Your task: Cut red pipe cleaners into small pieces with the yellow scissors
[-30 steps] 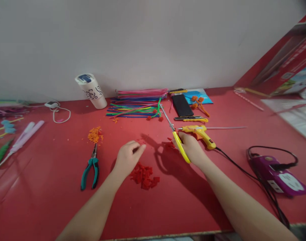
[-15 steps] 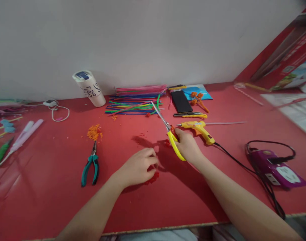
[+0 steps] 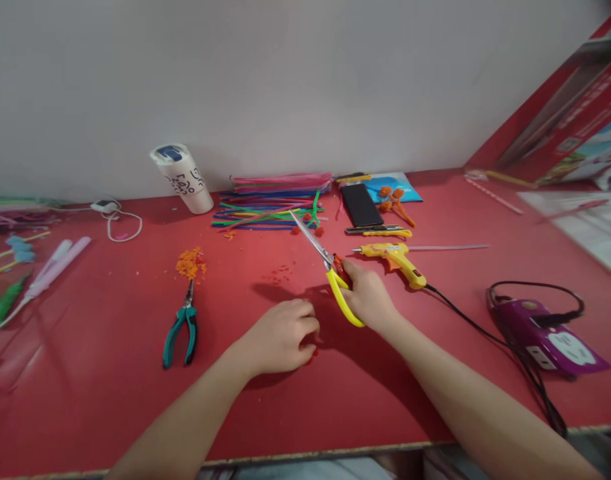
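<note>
My right hand grips yellow-handled scissors, whose closed blades point up and to the left over the red table. My left hand lies curled over a pile of small red pieces, covering nearly all of it. Its fingertips are bunched on the pieces, and a few red bits show at the right of the fingers. A scatter of red crumbs lies just beyond the hands.
Teal pliers and an orange crumb heap lie at left. A yellow glue gun with its cord, a phone, coloured pipe cleaners, a paper cup and a purple power strip stand around.
My left hand came down from the table's middle onto the red pile and curled over it. My right hand carried the scissors a little left and nearer.
</note>
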The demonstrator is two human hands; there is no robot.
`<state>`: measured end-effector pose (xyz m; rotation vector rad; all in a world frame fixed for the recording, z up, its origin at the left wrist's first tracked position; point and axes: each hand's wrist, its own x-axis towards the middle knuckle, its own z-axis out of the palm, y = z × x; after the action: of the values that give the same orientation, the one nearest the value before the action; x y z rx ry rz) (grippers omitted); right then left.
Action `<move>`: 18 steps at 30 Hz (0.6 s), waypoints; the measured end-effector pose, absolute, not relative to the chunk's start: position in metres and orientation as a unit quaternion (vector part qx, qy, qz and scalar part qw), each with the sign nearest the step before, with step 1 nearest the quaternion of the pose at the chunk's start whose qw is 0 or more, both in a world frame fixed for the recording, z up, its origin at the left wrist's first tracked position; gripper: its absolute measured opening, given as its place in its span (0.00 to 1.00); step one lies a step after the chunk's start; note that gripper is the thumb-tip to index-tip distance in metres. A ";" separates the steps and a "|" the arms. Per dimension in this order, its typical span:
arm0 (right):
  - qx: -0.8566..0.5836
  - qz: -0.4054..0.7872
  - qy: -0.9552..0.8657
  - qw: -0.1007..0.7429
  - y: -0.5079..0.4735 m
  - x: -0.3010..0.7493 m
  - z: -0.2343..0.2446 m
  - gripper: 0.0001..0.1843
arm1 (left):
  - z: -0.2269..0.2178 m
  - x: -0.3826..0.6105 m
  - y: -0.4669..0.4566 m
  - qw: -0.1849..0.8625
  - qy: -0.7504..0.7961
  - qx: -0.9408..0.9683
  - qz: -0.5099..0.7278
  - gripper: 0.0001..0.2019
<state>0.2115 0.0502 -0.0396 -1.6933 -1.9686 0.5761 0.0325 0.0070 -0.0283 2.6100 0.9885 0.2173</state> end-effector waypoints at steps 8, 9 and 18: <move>-0.609 0.246 -0.708 0.260 0.045 0.208 -0.039 0.04 | -0.038 0.040 0.001 0.154 0.355 0.918 0.083 0.05; -0.607 0.251 -0.707 0.264 0.045 0.207 -0.039 0.04 | -0.039 0.039 0.002 0.172 0.377 0.905 0.101 0.05; -0.545 0.380 -0.687 0.293 0.037 0.198 -0.040 0.05 | -0.049 0.035 0.022 0.533 0.490 0.573 0.385 0.06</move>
<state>0.1977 0.0367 -0.0395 -1.4525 -1.8307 1.0114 0.0348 0.0220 -0.0493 1.3659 1.1679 0.9173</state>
